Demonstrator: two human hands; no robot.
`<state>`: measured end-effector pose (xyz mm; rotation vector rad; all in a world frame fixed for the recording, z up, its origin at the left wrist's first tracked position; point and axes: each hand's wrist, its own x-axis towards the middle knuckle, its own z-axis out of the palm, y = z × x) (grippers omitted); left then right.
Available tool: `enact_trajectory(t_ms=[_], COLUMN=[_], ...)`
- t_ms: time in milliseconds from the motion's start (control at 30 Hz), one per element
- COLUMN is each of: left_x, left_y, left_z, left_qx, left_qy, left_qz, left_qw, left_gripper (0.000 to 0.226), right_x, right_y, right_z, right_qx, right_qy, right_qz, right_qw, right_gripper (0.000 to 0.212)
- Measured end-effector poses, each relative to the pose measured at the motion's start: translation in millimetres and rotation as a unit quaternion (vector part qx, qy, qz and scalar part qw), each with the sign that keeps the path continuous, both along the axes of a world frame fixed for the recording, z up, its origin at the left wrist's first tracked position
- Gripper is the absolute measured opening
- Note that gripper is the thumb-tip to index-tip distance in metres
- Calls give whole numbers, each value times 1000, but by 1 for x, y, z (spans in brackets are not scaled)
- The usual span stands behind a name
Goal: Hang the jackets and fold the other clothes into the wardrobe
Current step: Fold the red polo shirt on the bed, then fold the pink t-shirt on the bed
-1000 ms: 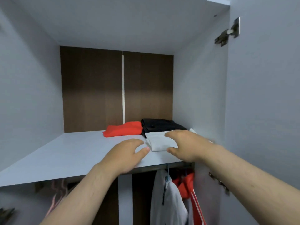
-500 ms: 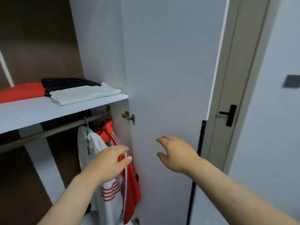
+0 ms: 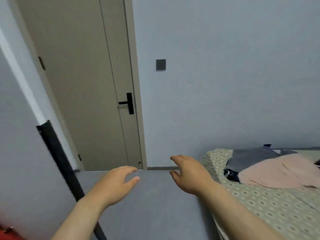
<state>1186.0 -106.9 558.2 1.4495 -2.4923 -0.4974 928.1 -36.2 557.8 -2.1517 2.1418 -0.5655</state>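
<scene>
Pink rumpled cloth [image 3: 277, 174], seemingly a garment, lies on the green-patterned bedspread [image 3: 259, 205] awaiting folding; left hand [image 3: 114, 184] and right hand [image 3: 188, 175] hover empty, fingers loosely apart, ready to reach.

1. A pink garment [image 3: 277, 172] lies loose and wrinkled on the bed [image 3: 259, 205], far to the right.
2. A grey garment [image 3: 251, 157] lies flat just behind it, nearer the wall, partly under the pink one.
3. A bit of black cloth [image 3: 231, 174] peeks out at the pink one's left edge, touching it.
4. The pale grey wardrobe door [image 3: 17, 153] stands at the left, with a long black strip on its edge.
</scene>
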Motion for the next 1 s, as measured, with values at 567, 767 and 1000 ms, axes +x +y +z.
enact_trajectory(t_ms=[567, 767, 1000], left_x=[-415, -505, -636], left_y=[-3, -71, -195], left_z=[-56, -100, -195], left_qx=[76, 108, 177], left_qy=[-18, -31, -49], left_qz=[-274, -306, -345], left_qw=[959, 945, 921], left_gripper=[46, 45, 40], right_x=[-353, -426, -520], right_y=[144, 103, -14], right_z=[-66, -118, -216], right_qx=[81, 94, 167], right_qy=[-72, -113, -165], right_qz=[-312, -361, -399], right_qw=[944, 921, 886], right_gripper=[52, 46, 45])
